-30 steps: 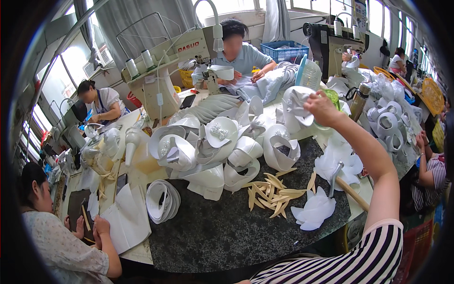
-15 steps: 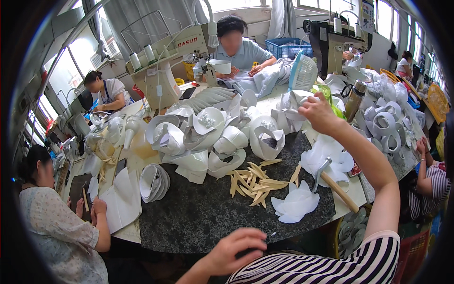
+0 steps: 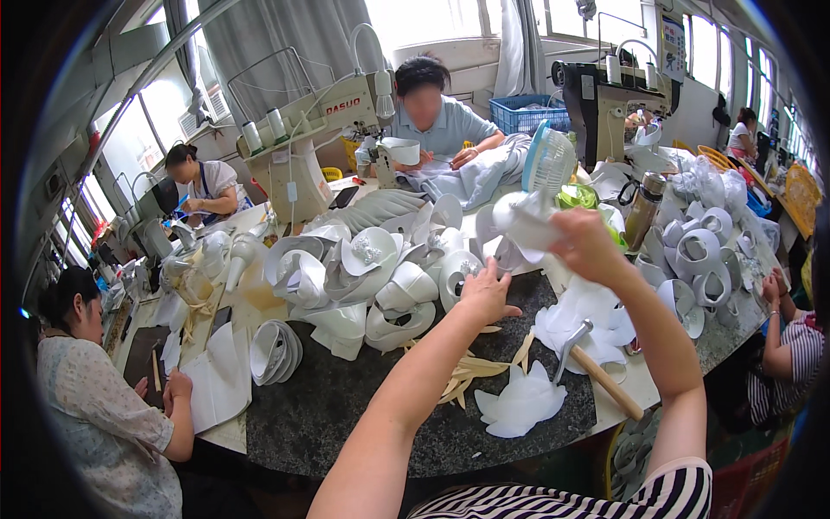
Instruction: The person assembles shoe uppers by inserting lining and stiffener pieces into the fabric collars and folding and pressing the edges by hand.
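Note:
My right hand [image 3: 590,248] is closed on a white curved piece [image 3: 529,227], which looks like a shoe upper and is smeared by motion. It is raised above the far right part of the dark stone slab [image 3: 328,424]. My left hand [image 3: 486,296] reaches across the slab with fingers and thumb apart. Its fingertips are at the right end of a heap of similar white curved pieces [image 3: 406,287]; whether they touch one I cannot tell. Tan strips [image 3: 471,370] lie partly under my left forearm. A wooden-handled hammer [image 3: 605,381] rests near white petal-like flat pieces [image 3: 523,402].
A nested stack of white pieces [image 3: 275,350] stands at the slab's left. Beyond the heap are a sewing machine [image 3: 298,147], a small fan [image 3: 547,160] and a flask [image 3: 644,208]. A co-worker [image 3: 104,389] sits at the left, another person [image 3: 437,121] across the table.
My left hand has moved from the slab's near edge out to the heap. My right hand has come nearer and now carries a white curved piece. The view has shifted slightly.

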`<action>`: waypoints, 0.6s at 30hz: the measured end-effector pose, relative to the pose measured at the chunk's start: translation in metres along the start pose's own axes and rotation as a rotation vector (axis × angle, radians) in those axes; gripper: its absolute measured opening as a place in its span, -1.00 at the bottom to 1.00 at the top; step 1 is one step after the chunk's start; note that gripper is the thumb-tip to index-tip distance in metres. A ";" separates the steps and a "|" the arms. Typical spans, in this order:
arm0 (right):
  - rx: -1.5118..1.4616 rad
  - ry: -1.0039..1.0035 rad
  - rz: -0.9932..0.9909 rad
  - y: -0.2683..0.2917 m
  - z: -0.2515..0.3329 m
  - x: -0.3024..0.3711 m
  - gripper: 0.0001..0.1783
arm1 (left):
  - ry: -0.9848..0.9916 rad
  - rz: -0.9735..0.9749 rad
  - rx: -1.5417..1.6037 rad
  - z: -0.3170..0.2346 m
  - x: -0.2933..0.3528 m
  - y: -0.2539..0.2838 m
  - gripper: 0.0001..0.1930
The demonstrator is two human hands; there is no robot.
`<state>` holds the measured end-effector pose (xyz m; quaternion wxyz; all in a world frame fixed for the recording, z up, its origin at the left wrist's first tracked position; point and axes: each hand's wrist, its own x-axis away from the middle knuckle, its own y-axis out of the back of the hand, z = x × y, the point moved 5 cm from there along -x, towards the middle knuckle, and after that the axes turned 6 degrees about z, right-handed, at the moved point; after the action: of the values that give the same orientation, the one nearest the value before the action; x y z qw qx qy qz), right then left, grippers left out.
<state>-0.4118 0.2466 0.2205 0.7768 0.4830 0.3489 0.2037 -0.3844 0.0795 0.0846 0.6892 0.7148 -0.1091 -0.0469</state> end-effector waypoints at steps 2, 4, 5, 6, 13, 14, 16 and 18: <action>-0.230 -0.009 -0.077 0.028 0.005 0.012 -0.69 | 0.097 0.109 -0.008 0.025 0.000 -0.009 -0.06; -0.447 -0.051 -0.154 0.031 -0.003 0.029 -0.63 | 0.043 0.014 0.056 0.022 0.011 0.000 -0.16; -0.610 0.023 -0.082 0.020 0.001 0.039 -0.60 | -0.093 -0.163 0.291 0.018 0.021 0.011 -0.23; -0.774 0.094 -0.010 0.008 0.005 0.051 -0.56 | -0.228 -0.339 0.524 0.017 0.034 0.023 -0.30; -1.432 0.067 0.770 -0.071 0.068 0.104 -0.37 | -0.250 -0.439 1.516 0.032 0.191 0.034 0.00; -1.357 0.212 0.853 -0.087 0.084 0.103 -0.36 | -0.154 -0.441 1.282 0.042 0.217 0.026 -0.25; -1.265 0.391 0.825 -0.102 0.115 0.101 -0.39 | 0.184 -0.444 1.188 0.051 0.262 0.022 -0.72; -1.047 0.296 0.381 -0.095 0.116 0.088 -0.55 | 0.343 -0.702 1.222 0.066 0.303 0.014 -0.82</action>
<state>-0.2687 0.1907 0.1392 0.8049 0.0546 0.2134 0.5511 -0.1054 -0.0526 0.1206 0.1184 0.9625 0.2295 -0.0833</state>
